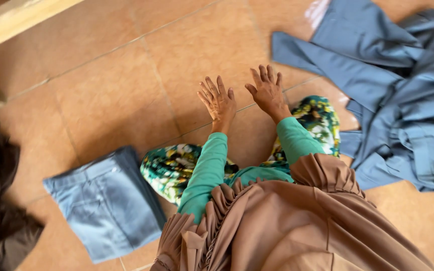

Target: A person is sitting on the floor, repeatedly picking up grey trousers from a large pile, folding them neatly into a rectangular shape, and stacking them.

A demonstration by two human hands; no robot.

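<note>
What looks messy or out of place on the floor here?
The blue-grey garment at the right lies crumpled and spread loose on the tiled floor, unlike the neatly folded blue-grey piece at the left. Both hands, left hand and right hand, are empty.

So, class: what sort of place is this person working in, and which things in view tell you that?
Probably a room in a home, with laundry being sorted on the floor. The clues: orange floor tiles, a neatly folded blue garment and a loose heap of blue-grey clothes. Both hands are empty.
</note>
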